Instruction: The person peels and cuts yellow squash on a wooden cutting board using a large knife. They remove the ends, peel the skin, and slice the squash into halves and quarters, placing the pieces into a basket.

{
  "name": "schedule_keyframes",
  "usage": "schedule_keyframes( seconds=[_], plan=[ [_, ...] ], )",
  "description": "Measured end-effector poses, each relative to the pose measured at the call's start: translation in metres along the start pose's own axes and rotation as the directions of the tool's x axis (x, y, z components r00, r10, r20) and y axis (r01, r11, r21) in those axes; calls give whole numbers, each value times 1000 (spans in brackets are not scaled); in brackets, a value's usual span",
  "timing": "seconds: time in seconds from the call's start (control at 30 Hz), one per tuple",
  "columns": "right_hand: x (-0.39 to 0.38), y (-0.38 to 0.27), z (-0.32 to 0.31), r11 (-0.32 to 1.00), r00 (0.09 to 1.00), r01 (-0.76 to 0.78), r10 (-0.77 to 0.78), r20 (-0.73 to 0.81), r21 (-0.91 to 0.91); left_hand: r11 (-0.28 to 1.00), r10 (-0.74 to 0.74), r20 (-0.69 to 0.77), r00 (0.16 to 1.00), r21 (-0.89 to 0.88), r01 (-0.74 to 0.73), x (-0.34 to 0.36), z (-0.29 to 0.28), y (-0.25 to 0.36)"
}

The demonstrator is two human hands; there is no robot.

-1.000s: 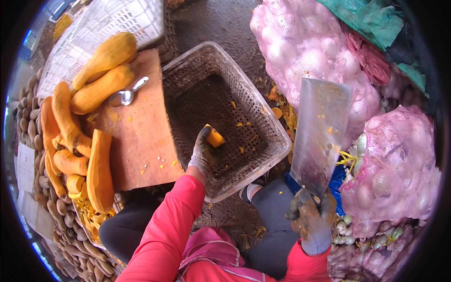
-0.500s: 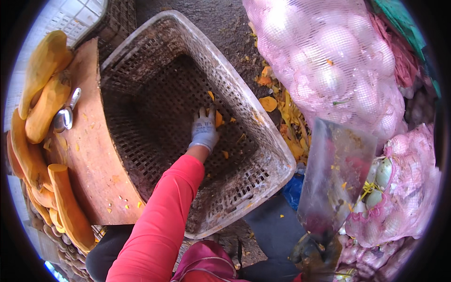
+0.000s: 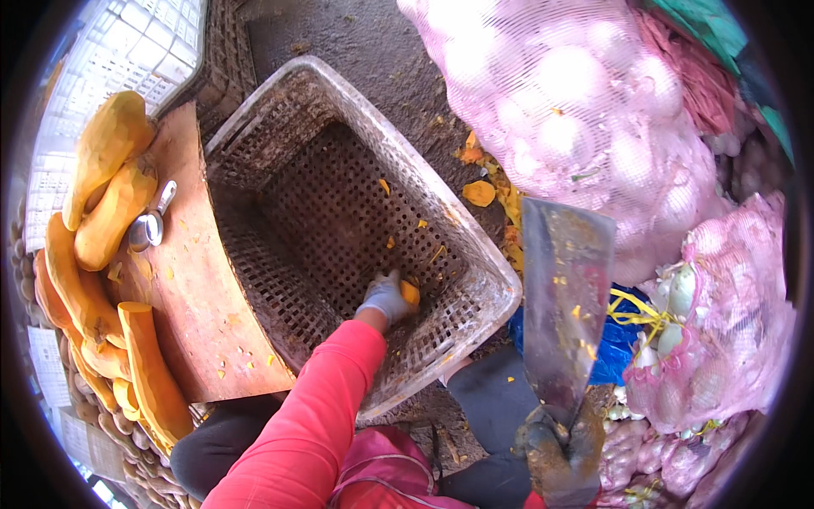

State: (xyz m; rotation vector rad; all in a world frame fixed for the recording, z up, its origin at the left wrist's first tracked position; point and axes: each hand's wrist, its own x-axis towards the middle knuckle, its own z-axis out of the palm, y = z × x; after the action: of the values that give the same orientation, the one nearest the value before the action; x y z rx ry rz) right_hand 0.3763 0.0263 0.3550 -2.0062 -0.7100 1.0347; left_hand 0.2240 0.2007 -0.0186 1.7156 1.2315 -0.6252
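In the dirty plastic crate (image 3: 339, 195), my left hand (image 3: 390, 297) in a pale glove grips an orange squash piece (image 3: 409, 292) low down near the right side, with a few small scraps around. At lower right, my right hand (image 3: 560, 450) in a soiled glove is closed on the handle of a large cleaver (image 3: 566, 280), its wide blade upright and flecked with orange bits. Left of the crate lies a wooden board (image 3: 203, 322) holding a metal peeler or scoop (image 3: 151, 222); several peeled squashes (image 3: 157, 365) are piled along its left side.
Pink mesh sacks of onions (image 3: 560, 102) fill the right side, with blue plastic (image 3: 619, 356) and green sheeting (image 3: 695, 25) among them. Orange peelings (image 3: 479, 193) lie on the dark floor. A white crate (image 3: 161, 38) stands at upper left, and brown tubers (image 3: 144, 462) show along the left edge.
My left hand has gone deeper into the crate with the squash piece, then shifted down and right toward the near side. The cleaver stays in my right hand. The view has shifted as well.
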Motion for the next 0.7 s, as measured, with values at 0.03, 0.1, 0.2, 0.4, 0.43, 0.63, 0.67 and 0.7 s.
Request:
schedule_keyframes(
  seconds=[0.03, 0.1, 0.2, 0.4, 0.43, 0.63, 0.67, 0.7],
  plan=[
    [-3, -5, 2, 999, 999, -36, 37, -15, 22, 987, -57, 13, 998, -150, 58, -1, -9, 0],
    [-6, -12, 5, 992, 994, -103, 105, -23, 68, 616, 38, 1, 999, -787, -23, -11, -24, 0],
    [0, -18, 4, 995, 999, 21, -25, 46, 100, -105, 144, 91, 985, -989, 106, -34, -55, 7],
    [-9, -17, 15, 974, 993, 97, -109, 48, 205, -557, 461, -379, 803, -827, -71, -149, -96, 37],
    [-13, -18, 17, 972, 991, 105, -121, 62, 208, -579, 493, -390, 778, -814, -41, -170, -99, 37],
    [-33, -19, 30, 974, 972, 172, -192, 135, 145, -632, 418, -503, 757, -759, -156, -250, -85, 13],
    [-36, -19, 31, 970, 963, 231, -238, 125, 68, -622, 431, -505, 748, -766, -159, -254, -83, 6],
    [-38, -19, 34, 950, 944, 311, -309, 118, 1, -617, 457, -493, 741, -775, -136, -255, -82, -1]
  ],
)
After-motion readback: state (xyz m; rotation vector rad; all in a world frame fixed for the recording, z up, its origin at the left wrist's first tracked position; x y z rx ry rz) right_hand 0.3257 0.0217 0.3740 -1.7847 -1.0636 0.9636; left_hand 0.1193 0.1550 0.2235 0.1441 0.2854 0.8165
